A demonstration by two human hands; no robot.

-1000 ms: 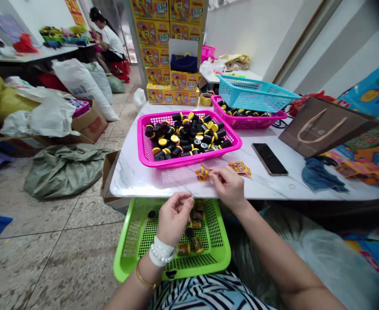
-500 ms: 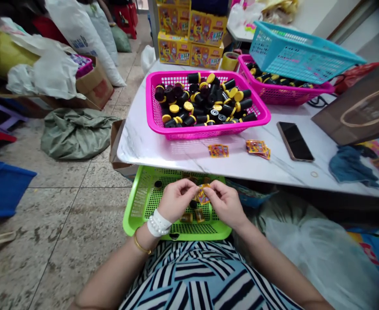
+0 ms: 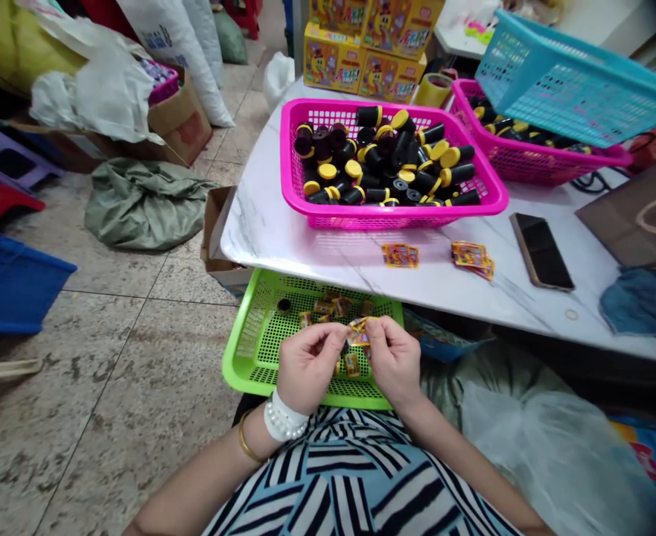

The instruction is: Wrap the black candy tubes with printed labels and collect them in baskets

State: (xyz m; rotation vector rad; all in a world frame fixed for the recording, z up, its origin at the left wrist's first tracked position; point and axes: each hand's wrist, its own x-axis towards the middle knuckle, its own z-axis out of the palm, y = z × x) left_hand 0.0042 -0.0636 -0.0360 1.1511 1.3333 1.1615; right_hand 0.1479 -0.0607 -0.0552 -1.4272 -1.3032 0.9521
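Note:
Between my hands is a small orange printed label (image 3: 360, 331), pinched at both ends above the green basket (image 3: 238, 357). My left hand (image 3: 312, 365) is closed on its left edge, thumb against forefinger. With a similar pinch, my right hand (image 3: 393, 359) grips its right edge. Below them in the basket lie several small labelled cylinders (image 3: 351, 365) and a black cap (image 3: 284, 306); my hands hide part of these. On the table, one small stack of labels (image 3: 400, 255) and a second stack (image 3: 471, 257) lie in front of the pink basket.
The pink basket (image 3: 395, 214) on the white table (image 3: 316, 257) is full of black cylinders with yellow caps. Behind it stand yellow printed boxes (image 3: 392, 74). A phone (image 3: 540, 251) lies to the right. A blue basket (image 3: 578, 82) rests tilted on another pink basket (image 3: 551, 167).
The view has shifted, so the table and baskets appear moved. My hands still hold the label, which is now turned flatter and stretched between my fingers.

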